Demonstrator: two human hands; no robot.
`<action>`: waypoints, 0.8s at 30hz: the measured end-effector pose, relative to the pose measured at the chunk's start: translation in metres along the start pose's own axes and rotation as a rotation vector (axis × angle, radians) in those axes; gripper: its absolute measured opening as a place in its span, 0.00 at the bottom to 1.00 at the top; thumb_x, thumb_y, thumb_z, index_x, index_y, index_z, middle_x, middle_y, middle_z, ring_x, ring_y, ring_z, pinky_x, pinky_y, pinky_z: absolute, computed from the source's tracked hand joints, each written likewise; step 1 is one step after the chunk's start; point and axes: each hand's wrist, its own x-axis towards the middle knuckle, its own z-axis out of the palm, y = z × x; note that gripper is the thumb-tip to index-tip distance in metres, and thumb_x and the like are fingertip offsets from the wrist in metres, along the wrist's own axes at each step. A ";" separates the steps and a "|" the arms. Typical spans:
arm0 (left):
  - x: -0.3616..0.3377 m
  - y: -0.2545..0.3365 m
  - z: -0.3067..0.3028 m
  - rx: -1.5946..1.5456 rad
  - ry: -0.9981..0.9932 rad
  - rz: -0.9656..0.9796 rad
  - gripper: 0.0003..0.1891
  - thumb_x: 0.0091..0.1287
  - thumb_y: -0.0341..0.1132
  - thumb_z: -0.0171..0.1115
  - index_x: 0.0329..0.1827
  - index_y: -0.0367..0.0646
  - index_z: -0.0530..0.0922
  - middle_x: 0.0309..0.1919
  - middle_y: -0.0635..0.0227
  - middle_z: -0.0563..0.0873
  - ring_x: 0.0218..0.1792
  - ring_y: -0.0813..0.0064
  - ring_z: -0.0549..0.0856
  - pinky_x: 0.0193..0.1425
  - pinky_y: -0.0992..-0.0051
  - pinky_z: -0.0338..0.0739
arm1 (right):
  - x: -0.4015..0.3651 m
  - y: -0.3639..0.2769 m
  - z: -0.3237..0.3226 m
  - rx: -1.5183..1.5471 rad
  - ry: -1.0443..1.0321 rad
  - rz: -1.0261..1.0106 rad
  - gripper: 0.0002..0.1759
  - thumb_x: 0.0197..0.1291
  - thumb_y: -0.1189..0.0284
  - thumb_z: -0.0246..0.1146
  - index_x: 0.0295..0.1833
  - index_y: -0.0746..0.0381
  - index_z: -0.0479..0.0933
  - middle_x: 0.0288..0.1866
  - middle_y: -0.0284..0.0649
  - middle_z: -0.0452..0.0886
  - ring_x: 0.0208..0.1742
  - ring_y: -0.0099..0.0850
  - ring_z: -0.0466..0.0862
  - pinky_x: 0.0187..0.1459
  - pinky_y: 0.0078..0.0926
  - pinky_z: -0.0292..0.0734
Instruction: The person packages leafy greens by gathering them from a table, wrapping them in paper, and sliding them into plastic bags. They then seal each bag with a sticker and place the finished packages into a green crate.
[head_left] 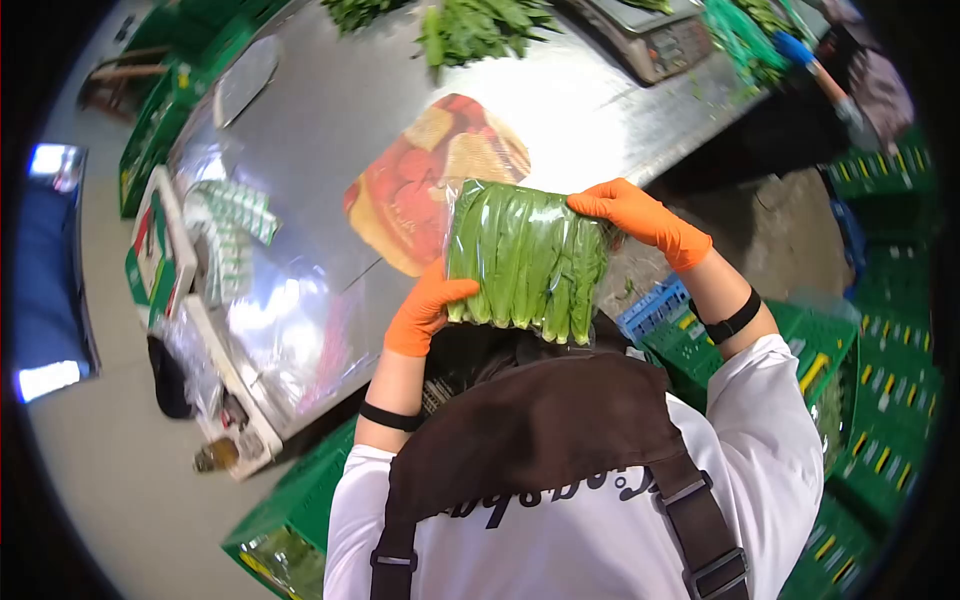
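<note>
A clear plastic bag of leafy greens (525,255) is held up in front of my apron, above the table's near edge. Several stalks lie side by side in it, pale cut ends toward me. My left hand (428,312), in an orange glove, grips the bag's lower left side with the thumb on top. In a matching glove, my right hand (648,220) pinches the upper right corner; its other fingers are partly hidden behind the bag. Beyond the bag, a printed cutting mat (400,190) with a fruit-like picture lies on the metal table (330,110).
Loose greens (485,30) and a weighing scale (655,40) are at the table's far side. A co-worker's blue-gloved hand (793,47) is near a green net bag (738,40). Plastic film (290,320) lies at left. Green crates (800,345) stand at my right.
</note>
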 end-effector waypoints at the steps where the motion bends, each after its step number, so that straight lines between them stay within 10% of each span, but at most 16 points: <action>1: -0.001 -0.001 0.007 -0.005 -0.047 -0.017 0.39 0.58 0.50 0.66 0.67 0.34 0.64 0.56 0.63 0.78 0.54 0.71 0.79 0.59 0.72 0.72 | -0.008 0.012 -0.001 0.014 0.043 0.023 0.28 0.59 0.50 0.61 0.47 0.67 0.82 0.36 0.39 0.84 0.38 0.28 0.81 0.44 0.25 0.76; 3: 0.006 0.006 0.021 0.029 -0.059 -0.104 0.35 0.49 0.31 0.68 0.63 0.34 0.68 0.51 0.66 0.80 0.49 0.75 0.80 0.53 0.75 0.73 | -0.028 0.031 -0.014 -0.076 0.157 -0.113 0.29 0.61 0.49 0.59 0.47 0.67 0.81 0.41 0.41 0.85 0.42 0.28 0.82 0.48 0.24 0.76; 7: 0.023 0.009 0.046 0.191 -0.267 -0.210 0.36 0.45 0.26 0.67 0.62 0.33 0.69 0.48 0.63 0.81 0.46 0.72 0.82 0.52 0.73 0.75 | -0.098 0.026 -0.004 -0.309 0.102 -0.221 0.43 0.51 0.55 0.71 0.69 0.60 0.62 0.60 0.45 0.76 0.57 0.33 0.78 0.56 0.31 0.74; 11: 0.045 -0.011 0.063 0.198 -0.500 -0.242 0.39 0.42 0.30 0.76 0.61 0.33 0.69 0.48 0.62 0.82 0.47 0.69 0.83 0.52 0.70 0.77 | -0.154 0.074 0.019 0.029 -0.012 -0.319 0.42 0.47 0.57 0.73 0.66 0.61 0.64 0.55 0.44 0.79 0.56 0.33 0.78 0.56 0.30 0.72; 16: 0.067 -0.043 0.109 0.255 -0.681 -0.304 0.38 0.51 0.36 0.73 0.65 0.35 0.67 0.52 0.63 0.81 0.52 0.72 0.81 0.55 0.74 0.73 | -0.246 0.101 0.050 0.086 0.464 -0.186 0.36 0.47 0.62 0.71 0.63 0.59 0.70 0.47 0.43 0.82 0.49 0.32 0.81 0.50 0.29 0.75; 19: 0.082 -0.071 0.138 0.185 -0.474 -0.266 0.26 0.70 0.41 0.55 0.68 0.40 0.64 0.61 0.61 0.75 0.58 0.72 0.76 0.61 0.76 0.68 | -0.323 0.133 0.040 0.191 0.754 -0.058 0.32 0.47 0.65 0.71 0.60 0.59 0.73 0.46 0.41 0.83 0.47 0.26 0.81 0.49 0.27 0.75; 21: 0.098 -0.089 0.136 0.113 -0.435 -0.300 0.26 0.70 0.43 0.54 0.67 0.40 0.66 0.59 0.61 0.77 0.57 0.72 0.77 0.59 0.76 0.69 | -0.384 0.171 0.025 -0.009 1.136 -0.118 0.33 0.46 0.65 0.72 0.59 0.64 0.73 0.52 0.41 0.81 0.53 0.28 0.79 0.54 0.28 0.73; 24: 0.099 -0.099 0.153 0.184 -0.415 -0.344 0.23 0.71 0.44 0.51 0.64 0.39 0.70 0.55 0.61 0.80 0.53 0.71 0.80 0.56 0.77 0.71 | -0.478 0.198 0.007 -0.330 1.764 0.310 0.40 0.44 0.58 0.71 0.62 0.68 0.70 0.56 0.51 0.78 0.59 0.40 0.78 0.58 0.31 0.72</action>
